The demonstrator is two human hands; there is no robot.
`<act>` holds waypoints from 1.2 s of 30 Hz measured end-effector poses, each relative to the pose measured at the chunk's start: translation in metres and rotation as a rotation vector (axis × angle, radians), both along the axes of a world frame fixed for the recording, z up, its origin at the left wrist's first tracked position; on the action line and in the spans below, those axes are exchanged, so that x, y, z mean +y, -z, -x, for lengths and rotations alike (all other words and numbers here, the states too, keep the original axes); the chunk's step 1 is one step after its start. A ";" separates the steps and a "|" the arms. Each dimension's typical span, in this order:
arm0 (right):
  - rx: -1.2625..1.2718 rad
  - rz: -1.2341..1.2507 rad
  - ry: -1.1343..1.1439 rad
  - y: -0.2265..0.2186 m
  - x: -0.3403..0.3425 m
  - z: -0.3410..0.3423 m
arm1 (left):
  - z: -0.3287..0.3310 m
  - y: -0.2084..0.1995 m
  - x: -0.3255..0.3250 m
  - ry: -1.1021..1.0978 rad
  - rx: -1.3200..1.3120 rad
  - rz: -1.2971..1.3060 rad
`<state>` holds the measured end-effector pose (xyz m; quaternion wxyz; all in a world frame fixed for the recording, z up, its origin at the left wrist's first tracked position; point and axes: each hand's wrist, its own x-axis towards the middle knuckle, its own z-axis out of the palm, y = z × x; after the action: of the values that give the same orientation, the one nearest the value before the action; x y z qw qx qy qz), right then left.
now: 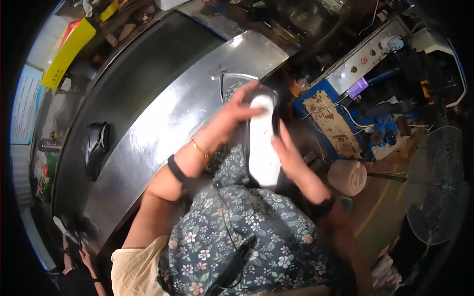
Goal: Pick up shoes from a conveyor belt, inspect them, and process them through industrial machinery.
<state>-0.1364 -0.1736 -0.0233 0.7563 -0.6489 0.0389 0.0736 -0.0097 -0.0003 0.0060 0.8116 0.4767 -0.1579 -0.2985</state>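
Note:
Upright in front of my apron is a dark shoe with its long white sole-shaped face turned up toward me. My left hand grips its far end, the thumb lying over the white face and the fingers at the dark rim. On the right side, my right hand holds the shoe's edge, fingers along it. Both hands are slightly blurred. Beyond the left hand a thin curved metal rod stands out over the steel table. Whether the shoe rests on anything is hidden.
A black shoe lies on the dark conveyor belt at left. To the right stand a machine's control panel with buttons, loose cables, a pale plastic bucket and a fan. Another person's hands work at the lower left.

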 end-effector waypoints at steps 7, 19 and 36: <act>0.140 0.081 0.049 -0.008 0.043 -0.029 | 0.018 -0.029 0.003 -0.356 -0.820 -1.395; -0.065 0.245 0.280 0.007 0.069 -0.015 | 0.070 -0.027 0.029 -0.271 -0.554 -1.280; -0.116 -0.223 0.193 -0.021 0.008 -0.075 | -0.021 -0.009 0.007 -0.025 -0.071 -0.265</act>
<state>-0.0612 -0.1660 -0.0025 0.8282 -0.5574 0.0487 -0.0332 0.0109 0.0062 0.0151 0.7392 0.5919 -0.1397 -0.2894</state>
